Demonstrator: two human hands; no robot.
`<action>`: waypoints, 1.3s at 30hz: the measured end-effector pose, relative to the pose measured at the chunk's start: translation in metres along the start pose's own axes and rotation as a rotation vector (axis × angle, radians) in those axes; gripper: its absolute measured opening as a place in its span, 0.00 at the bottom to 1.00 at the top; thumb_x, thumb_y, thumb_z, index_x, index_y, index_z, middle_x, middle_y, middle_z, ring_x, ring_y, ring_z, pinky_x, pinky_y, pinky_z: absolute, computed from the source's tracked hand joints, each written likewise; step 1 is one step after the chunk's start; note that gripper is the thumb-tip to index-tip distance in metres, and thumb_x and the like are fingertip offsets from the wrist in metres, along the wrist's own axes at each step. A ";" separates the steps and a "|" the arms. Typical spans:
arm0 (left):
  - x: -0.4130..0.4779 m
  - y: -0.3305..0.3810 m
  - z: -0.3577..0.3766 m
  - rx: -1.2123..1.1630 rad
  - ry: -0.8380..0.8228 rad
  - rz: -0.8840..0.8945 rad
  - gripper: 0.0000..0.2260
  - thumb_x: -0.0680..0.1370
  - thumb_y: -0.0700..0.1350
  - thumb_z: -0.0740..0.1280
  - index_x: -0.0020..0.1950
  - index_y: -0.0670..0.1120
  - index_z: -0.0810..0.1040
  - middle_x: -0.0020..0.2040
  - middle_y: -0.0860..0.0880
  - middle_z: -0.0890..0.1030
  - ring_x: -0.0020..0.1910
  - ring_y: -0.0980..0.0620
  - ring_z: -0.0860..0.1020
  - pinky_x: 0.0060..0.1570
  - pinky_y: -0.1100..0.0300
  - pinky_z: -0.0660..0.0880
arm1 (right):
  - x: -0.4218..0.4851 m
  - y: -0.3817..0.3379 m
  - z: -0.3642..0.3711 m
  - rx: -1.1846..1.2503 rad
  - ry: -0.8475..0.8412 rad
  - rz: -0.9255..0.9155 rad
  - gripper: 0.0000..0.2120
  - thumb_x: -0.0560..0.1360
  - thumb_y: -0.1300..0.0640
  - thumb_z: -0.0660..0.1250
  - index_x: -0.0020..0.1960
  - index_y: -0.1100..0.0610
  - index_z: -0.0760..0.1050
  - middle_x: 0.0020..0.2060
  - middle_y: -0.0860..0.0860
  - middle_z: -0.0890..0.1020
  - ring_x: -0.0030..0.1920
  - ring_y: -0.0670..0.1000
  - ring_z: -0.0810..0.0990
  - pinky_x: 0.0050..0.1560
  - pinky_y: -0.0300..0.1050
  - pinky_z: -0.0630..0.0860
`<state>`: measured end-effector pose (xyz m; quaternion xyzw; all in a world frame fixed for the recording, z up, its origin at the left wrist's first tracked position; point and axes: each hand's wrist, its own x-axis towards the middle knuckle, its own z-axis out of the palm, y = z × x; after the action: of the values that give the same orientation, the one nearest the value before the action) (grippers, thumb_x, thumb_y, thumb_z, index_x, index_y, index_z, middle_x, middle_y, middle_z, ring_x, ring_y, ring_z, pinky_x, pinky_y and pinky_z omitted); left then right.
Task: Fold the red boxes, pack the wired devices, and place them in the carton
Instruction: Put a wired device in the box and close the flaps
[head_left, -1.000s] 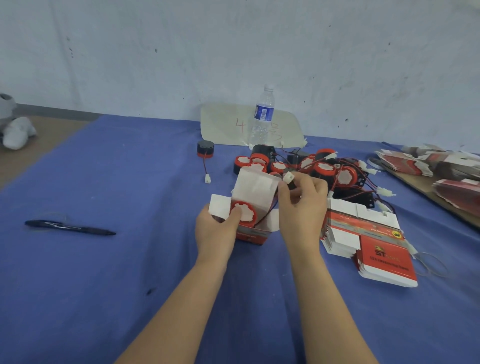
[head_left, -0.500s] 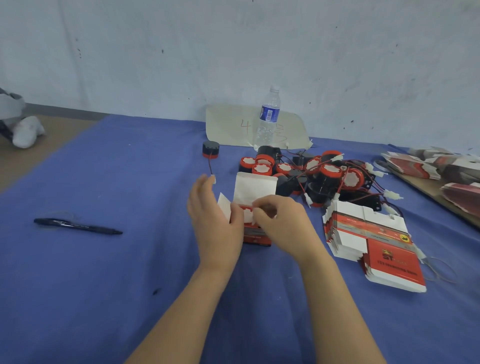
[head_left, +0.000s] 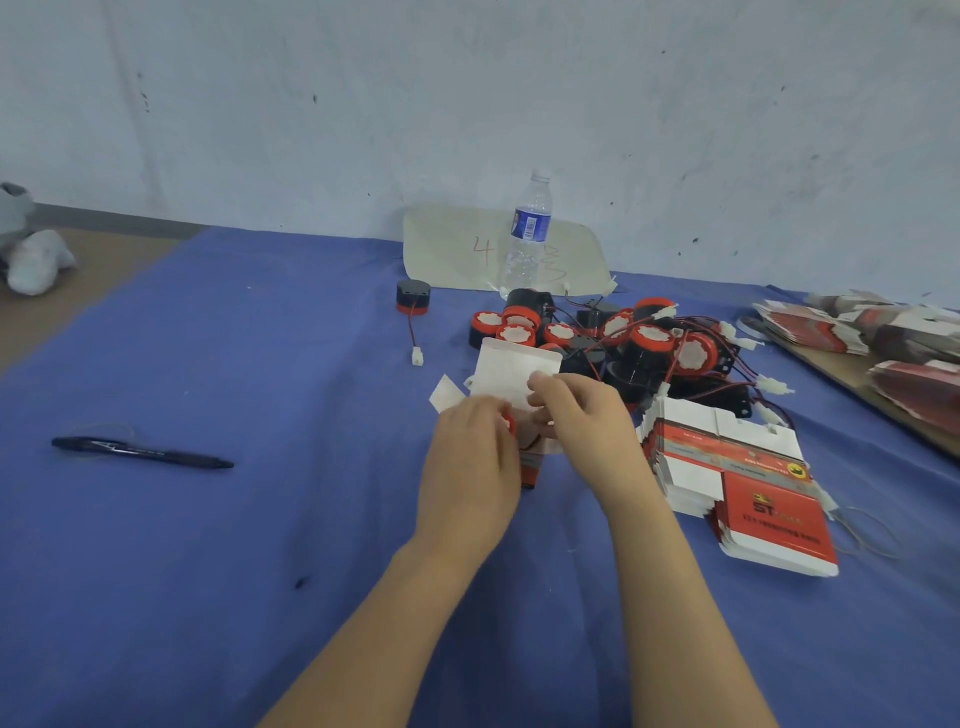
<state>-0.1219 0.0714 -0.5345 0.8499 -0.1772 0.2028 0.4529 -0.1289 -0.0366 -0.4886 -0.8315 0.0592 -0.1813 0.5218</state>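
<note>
Standing on blue surface, red box gripped by left hand, white top flap pinched by right hand, wired devices heaped behind.

Left hand, lifted off half a second ago, is back gripping the box, now covering most of the device. Right hand dropped from above the flap to its lower edge.

Red box upright, white flaps open, heap of black-and-red wired devices just behind, flat boxes stacked beside.
</note>
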 end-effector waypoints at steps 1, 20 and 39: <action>-0.003 -0.001 0.002 0.102 -0.056 0.058 0.11 0.80 0.41 0.58 0.59 0.45 0.77 0.59 0.50 0.77 0.58 0.52 0.72 0.58 0.66 0.69 | 0.000 0.000 -0.001 0.041 -0.018 0.027 0.21 0.77 0.48 0.62 0.47 0.68 0.77 0.42 0.60 0.82 0.40 0.51 0.79 0.54 0.58 0.77; -0.002 -0.008 0.013 0.384 -0.140 0.091 0.20 0.79 0.44 0.61 0.71 0.48 0.65 0.68 0.50 0.70 0.64 0.50 0.68 0.63 0.61 0.63 | 0.008 0.016 -0.002 -0.602 -0.049 -0.022 0.18 0.75 0.68 0.58 0.53 0.54 0.82 0.53 0.50 0.82 0.59 0.54 0.75 0.61 0.53 0.71; -0.005 -0.005 0.017 0.426 -0.163 0.153 0.16 0.81 0.47 0.60 0.67 0.48 0.74 0.69 0.49 0.71 0.69 0.47 0.64 0.72 0.54 0.58 | 0.005 0.017 0.012 -0.408 0.149 -0.131 0.15 0.79 0.63 0.60 0.64 0.56 0.74 0.64 0.51 0.76 0.60 0.51 0.76 0.58 0.42 0.72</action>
<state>-0.1206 0.0603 -0.5488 0.9239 -0.2302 0.1999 0.2310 -0.1180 -0.0353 -0.5074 -0.9062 0.0790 -0.2600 0.3239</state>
